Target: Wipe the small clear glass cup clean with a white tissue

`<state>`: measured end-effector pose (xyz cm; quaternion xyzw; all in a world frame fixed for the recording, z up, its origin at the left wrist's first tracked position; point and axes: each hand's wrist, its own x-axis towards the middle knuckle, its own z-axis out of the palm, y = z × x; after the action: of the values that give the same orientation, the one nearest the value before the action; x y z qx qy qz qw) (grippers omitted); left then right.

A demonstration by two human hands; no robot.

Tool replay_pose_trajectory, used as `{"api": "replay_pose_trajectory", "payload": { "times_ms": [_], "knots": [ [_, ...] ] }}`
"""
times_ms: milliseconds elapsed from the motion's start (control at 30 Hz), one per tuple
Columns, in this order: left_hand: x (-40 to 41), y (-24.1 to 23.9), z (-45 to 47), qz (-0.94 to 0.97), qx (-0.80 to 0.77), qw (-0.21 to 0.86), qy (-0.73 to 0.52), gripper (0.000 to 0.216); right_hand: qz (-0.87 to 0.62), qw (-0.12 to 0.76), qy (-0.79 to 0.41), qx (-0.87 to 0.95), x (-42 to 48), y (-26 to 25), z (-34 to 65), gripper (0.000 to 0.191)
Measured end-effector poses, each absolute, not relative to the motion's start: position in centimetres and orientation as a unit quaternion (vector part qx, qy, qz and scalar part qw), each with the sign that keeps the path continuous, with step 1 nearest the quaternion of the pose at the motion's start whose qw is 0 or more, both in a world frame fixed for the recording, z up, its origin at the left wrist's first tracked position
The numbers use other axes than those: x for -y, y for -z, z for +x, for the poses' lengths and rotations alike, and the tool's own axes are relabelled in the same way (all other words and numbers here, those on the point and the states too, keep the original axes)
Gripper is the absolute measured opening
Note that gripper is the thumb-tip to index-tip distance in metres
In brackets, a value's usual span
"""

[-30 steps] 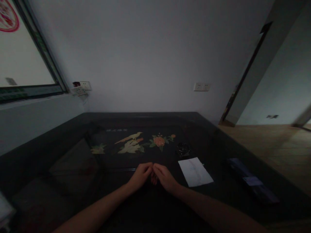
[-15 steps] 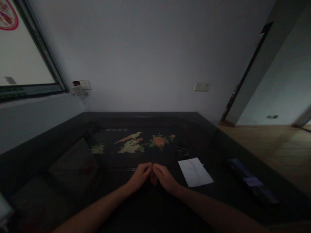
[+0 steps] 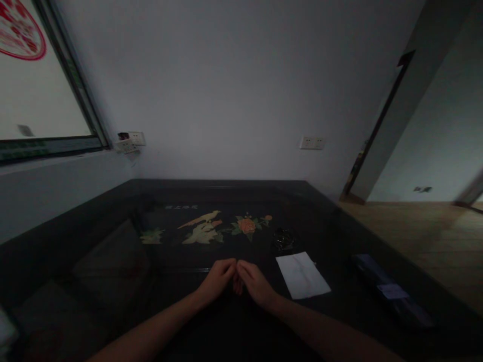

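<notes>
My left hand point(image 3: 220, 275) and my right hand point(image 3: 254, 281) rest close together at the near middle of the dark glossy table point(image 3: 241, 327). Their thumbs and knuckles meet, with the fingers curled inward and partly hidden beneath. Nothing shows in either hand. A white sheet of paper point(image 3: 302, 276) lies just right of my right hand. Beyond it sits a small coil of dark, shiny cord or wire point(image 3: 284, 239), too dim to make out fully. A bird design point(image 3: 203, 230) and an orange flower design point(image 3: 247, 225) decorate the tabletop ahead of my hands.
A long dark package with a pale label point(image 3: 392, 291) lies on the table's right side. Wall sockets point(image 3: 312, 143) are set in the wall behind the table, and a power adapter point(image 3: 126, 146) is by the window corner. Wooden floor point(image 3: 396, 221) shows at right.
The camera has tilted slightly upward, so the table and things on it sit a little lower in view. My hands remain together in the same pose.
</notes>
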<state>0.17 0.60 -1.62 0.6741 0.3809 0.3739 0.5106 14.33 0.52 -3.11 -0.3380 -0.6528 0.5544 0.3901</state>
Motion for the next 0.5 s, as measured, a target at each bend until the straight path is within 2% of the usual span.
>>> {"api": "replay_pose_trajectory", "payload": {
  "times_ms": [500],
  "knots": [
    [-0.46, 1.55, 0.07, 0.683, -0.394, 0.495, -0.364, 0.036, -0.344, 0.378, -0.552, 0.659, -0.35, 2.60, 14.51, 0.049]
  ]
}}
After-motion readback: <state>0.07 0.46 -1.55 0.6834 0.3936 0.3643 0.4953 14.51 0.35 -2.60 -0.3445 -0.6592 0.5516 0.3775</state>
